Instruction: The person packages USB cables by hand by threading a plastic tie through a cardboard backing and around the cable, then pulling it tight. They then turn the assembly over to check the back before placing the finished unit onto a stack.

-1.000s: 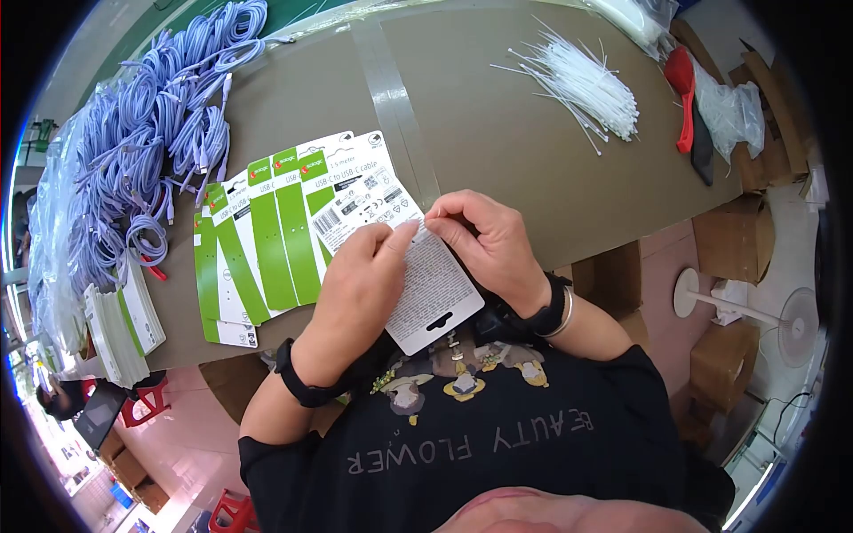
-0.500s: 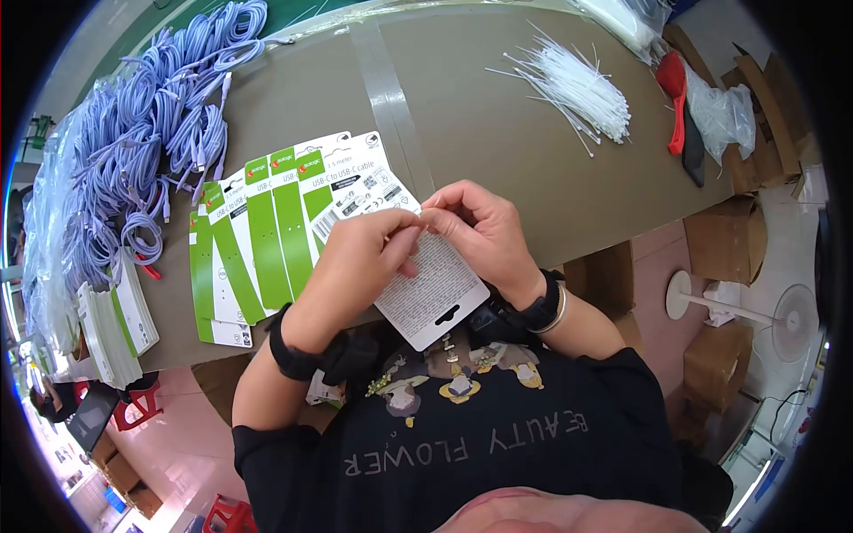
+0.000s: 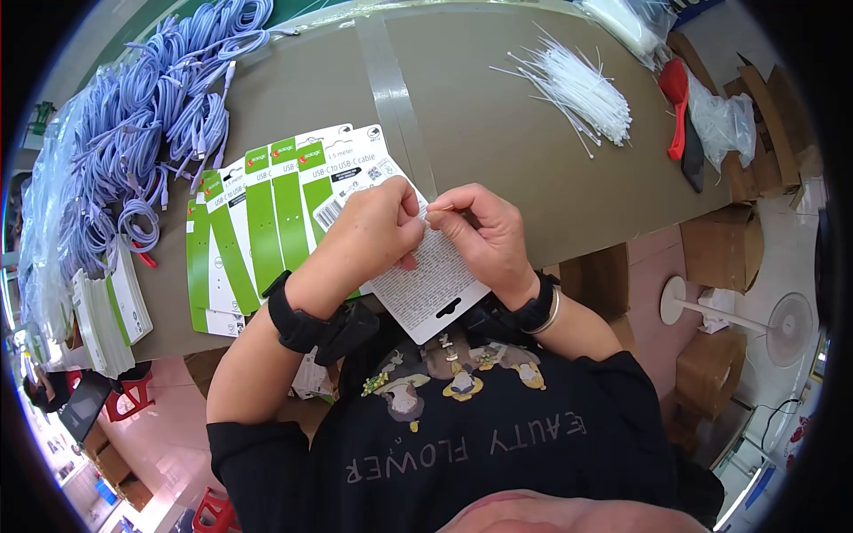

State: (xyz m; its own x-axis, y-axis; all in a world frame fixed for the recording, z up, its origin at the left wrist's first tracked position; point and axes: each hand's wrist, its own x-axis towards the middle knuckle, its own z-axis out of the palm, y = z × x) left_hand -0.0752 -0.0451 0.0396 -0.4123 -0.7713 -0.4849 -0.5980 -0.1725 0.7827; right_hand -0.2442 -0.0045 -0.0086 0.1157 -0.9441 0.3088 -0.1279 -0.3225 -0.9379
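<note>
A white card with dense small print (image 3: 426,289) lies under my hands at the table's front edge, its hanging slot toward my body. My left hand (image 3: 378,226) is closed in a pinch over the card; whatever its fingertips hold is hidden. Just right of it, my right hand (image 3: 484,235) pinches with thumb and index finger at something too small to make out. Left of my hands, green and white USB-C cable cards (image 3: 289,213) overlap in a fanned row.
Coiled lilac cables (image 3: 147,107) are heaped at the left, with a card stack (image 3: 102,329) below them. White zip ties (image 3: 577,89) lie at the back right, near a red-handled tool (image 3: 677,107). A fan (image 3: 789,329) and cardboard boxes (image 3: 724,249) stand beyond the table's right edge.
My left hand has risen slightly and turned, its fingers curled more tightly. My right hand has stayed nearly in place, its fingertips now a little apart from the left hand.
</note>
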